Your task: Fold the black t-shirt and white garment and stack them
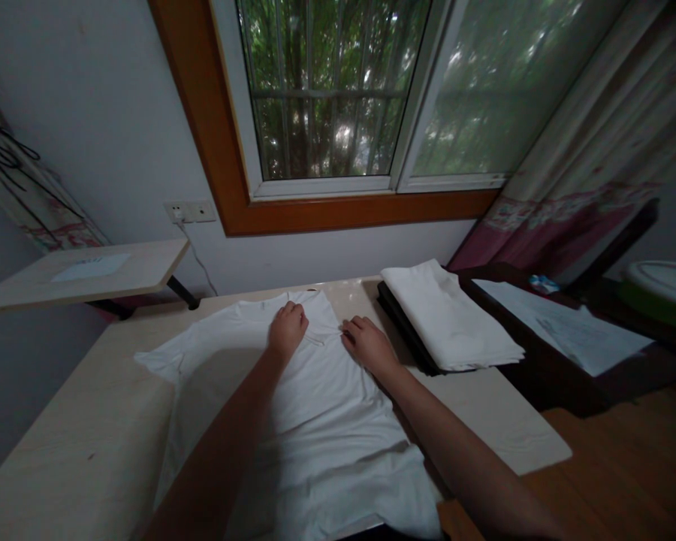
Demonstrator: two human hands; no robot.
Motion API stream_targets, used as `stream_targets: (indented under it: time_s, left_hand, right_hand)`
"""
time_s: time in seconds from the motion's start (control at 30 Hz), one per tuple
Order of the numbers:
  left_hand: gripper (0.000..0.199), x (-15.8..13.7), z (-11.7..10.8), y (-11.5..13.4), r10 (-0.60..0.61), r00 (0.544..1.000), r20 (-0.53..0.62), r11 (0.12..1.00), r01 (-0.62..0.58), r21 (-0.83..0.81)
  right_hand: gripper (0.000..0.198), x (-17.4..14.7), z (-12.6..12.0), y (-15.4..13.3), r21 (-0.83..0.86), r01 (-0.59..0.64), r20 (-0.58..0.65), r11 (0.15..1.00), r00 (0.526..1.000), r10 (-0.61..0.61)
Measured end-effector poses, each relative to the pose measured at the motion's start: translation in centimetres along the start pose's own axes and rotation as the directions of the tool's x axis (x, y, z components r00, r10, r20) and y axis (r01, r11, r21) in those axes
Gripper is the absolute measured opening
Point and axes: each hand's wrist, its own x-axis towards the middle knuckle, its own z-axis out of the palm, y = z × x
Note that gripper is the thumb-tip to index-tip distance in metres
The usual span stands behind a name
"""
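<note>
A white T-shirt (309,406) lies spread over the light wooden table, one sleeve out to the left and its body wrinkled towards me. My left hand (288,328) rests on the upper part of the shirt near the collar, fingers curled closed on the cloth. At the shirt's right edge, my right hand (367,344) pinches a bit of fabric between thumb and fingers. Small folds run between the two hands. The right side of the shirt looks folded inward, and its lower end leaves the bottom of the view.
Right of the shirt sits a stack of folded white cloth (451,315) over black cloth (405,330). A raised wooden shelf (146,274) with a paper stands at the left. Beyond the table (84,421) are a wall socket (190,212) and a window. A dark surface with papers (563,323) adjoins at right.
</note>
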Motion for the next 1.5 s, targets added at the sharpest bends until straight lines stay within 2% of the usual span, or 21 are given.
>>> stream_targets:
  time_s: [0.17,0.33,0.5,0.63,0.73,0.9,1.0,1.13,1.33,1.4,1.5]
  left_hand:
    - [0.011,1.1,0.0,-1.9,-0.134,0.990,-0.053,0.984,0.127,-0.121]
    - [0.004,1.2,0.2,-3.0,-0.233,0.972,-0.034,0.947,0.219,-0.234]
    - [0.029,0.9,0.1,-3.1,-0.241,0.969,0.056,0.911,0.246,-0.332]
    - [0.030,1.0,-0.2,-2.9,-0.282,0.954,0.100,0.846,0.296,-0.444]
    - [0.028,1.2,-0.1,-2.4,-0.332,0.935,0.127,0.753,0.343,-0.561]
    - [0.024,1.3,0.0,-1.4,-0.380,0.891,0.248,0.505,0.424,-0.752]
    - [0.020,1.2,-0.2,-1.2,-0.394,0.868,0.302,0.377,0.452,-0.808]
    - [0.018,1.3,-0.2,-1.4,-0.431,0.839,0.331,0.274,0.471,-0.838]
    - [0.020,1.2,0.5,-1.5,-0.452,0.814,0.365,0.232,0.503,-0.832]
    - [0.019,1.2,0.6,-1.5,-0.451,0.811,0.372,0.238,0.511,-0.826]
    - [0.018,1.2,0.8,-1.5,-0.451,0.813,0.368,0.266,0.516,-0.814]
  right_hand:
    - [0.017,-0.3,0.4,0.4,0.015,-0.010,-0.036,1.000,0.999,0.010]
    - [0.019,-0.5,0.4,0.4,0.019,0.002,-0.043,1.000,0.999,-0.001]
    - [0.018,-0.4,0.5,0.4,0.008,-0.013,-0.055,1.000,0.998,0.014]
    - [0.018,-0.4,0.8,0.7,0.015,-0.057,-0.076,0.998,0.995,0.058]
    - [0.018,-0.4,0.9,0.9,0.044,-0.084,-0.082,0.996,0.993,0.087]
    - [0.025,0.0,0.8,0.4,0.021,-0.070,-0.060,0.997,0.996,0.071]
    - [0.026,0.7,0.8,0.0,-0.009,-0.059,-0.039,0.998,0.998,0.058]
    - [0.019,1.5,0.8,-0.2,-0.063,-0.042,0.015,0.997,0.999,0.043]
    - [0.023,1.4,0.4,-0.3,-0.059,0.006,-0.026,0.998,1.000,-0.008]
    - [0.030,1.5,0.2,-0.5,-0.049,0.065,-0.052,0.997,0.996,-0.068]
    - [0.034,1.7,-0.1,-0.9,-0.052,0.222,-0.032,0.974,0.974,-0.224]
